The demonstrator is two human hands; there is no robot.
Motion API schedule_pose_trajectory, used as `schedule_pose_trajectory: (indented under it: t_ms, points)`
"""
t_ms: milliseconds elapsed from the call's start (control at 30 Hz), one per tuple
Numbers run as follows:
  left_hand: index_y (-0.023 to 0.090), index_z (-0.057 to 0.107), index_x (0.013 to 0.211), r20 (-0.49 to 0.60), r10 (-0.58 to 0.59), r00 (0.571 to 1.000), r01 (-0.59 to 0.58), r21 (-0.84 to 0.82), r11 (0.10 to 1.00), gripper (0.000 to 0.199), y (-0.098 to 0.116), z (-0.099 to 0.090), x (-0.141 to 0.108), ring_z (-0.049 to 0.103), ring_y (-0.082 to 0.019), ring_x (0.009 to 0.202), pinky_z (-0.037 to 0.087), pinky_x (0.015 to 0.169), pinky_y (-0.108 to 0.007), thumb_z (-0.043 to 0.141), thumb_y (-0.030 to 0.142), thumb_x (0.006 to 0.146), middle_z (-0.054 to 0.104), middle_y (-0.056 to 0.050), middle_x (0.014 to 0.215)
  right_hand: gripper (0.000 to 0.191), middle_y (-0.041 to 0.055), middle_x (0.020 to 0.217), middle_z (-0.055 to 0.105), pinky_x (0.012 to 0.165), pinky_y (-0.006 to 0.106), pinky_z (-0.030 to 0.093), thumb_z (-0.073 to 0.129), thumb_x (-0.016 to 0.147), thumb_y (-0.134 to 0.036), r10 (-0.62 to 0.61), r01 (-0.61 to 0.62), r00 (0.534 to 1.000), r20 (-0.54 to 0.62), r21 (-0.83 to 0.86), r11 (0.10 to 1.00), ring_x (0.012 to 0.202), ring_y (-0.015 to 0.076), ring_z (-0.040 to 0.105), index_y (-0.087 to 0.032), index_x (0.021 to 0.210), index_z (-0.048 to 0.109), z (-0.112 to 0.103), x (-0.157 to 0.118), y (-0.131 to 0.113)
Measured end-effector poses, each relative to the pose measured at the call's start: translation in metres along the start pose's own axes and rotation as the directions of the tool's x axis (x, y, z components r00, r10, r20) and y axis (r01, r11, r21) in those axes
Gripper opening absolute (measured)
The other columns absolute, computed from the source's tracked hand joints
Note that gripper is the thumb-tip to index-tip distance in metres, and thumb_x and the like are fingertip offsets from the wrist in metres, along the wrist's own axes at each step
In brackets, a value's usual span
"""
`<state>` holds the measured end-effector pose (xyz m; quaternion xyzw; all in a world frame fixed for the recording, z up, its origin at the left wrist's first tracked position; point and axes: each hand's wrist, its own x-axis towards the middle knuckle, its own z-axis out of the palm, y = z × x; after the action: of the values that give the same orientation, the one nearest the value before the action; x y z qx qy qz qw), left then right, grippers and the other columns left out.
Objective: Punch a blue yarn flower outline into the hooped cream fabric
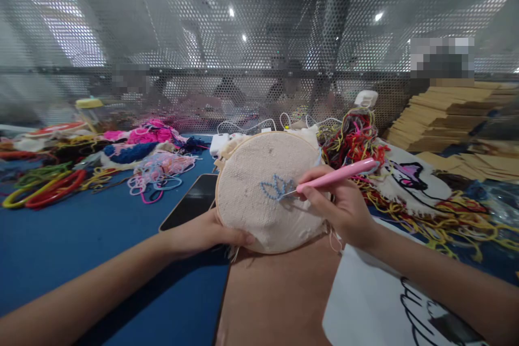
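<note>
A round embroidery hoop (247, 165) with cream cloth stretched in it stands tilted before me. My left hand (217, 231) grips its lower left rim, thumb over the front and the other fingers hidden behind. Blue stitching (272, 188) outlines a leaf-like or petal-like shape near the middle of the cloth. A pink-handled punch needle (340, 174) is held pen-fashion in my right hand (343, 203). Its thin metal tip meets the cloth at the lower right of the blue outline. A strand of light blue yarn shows near the hoop's right edge.
Yarn heaps lie at left, including a pink and blue bundle (162, 167), and at right a red and yellow tangle (357, 138). A phone-like dark slab (190, 203) lies behind my left wrist. A drawn paper sheet (365, 292) lies under my right forearm; brown envelopes (441, 113) are stacked beyond.
</note>
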<state>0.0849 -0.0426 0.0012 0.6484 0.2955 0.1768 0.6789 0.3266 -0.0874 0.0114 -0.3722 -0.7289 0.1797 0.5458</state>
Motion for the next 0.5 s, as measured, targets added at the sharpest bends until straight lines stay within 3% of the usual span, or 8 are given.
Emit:
schedule_pose_trajectory:
  t_ms: [333, 500]
  points:
    - [0.026, 0.063, 0.111, -0.034, -0.029, 0.999, 0.029, 0.011, 1.000, 0.048, -0.0008, -0.0004, -0.0007, 0.055, -0.020, 0.111, 0.039, 0.100, -0.036, 0.074, 0.018, 0.066, 0.065, -0.001, 0.117, 0.005, 0.0007, 0.083, 0.064, 0.072, 0.027, 0.048, 0.058, 0.084, -0.020, -0.060, 0.064, 0.997, 0.049, -0.089, 0.994, 0.078, 0.0132, 0.060, -0.021, 0.088, 0.062, 0.0017, -0.0019, 0.0024]
    - [0.025, 0.063, 0.112, -0.020, -0.019, 1.000, 0.020, 0.057, 0.998, 0.048, -0.0040, -0.0005, -0.0009, 0.054, -0.022, 0.113, 0.036, 0.103, -0.039, 0.074, 0.021, 0.066, 0.063, -0.002, 0.120, 0.015, 0.0023, 0.093, 0.067, 0.078, 0.030, 0.048, 0.056, 0.087, -0.022, -0.101, 0.153, 0.968, 0.230, -0.221, 0.963, 0.087, 0.0152, 0.061, -0.021, 0.100, 0.062, 0.0023, -0.0027, 0.0009]
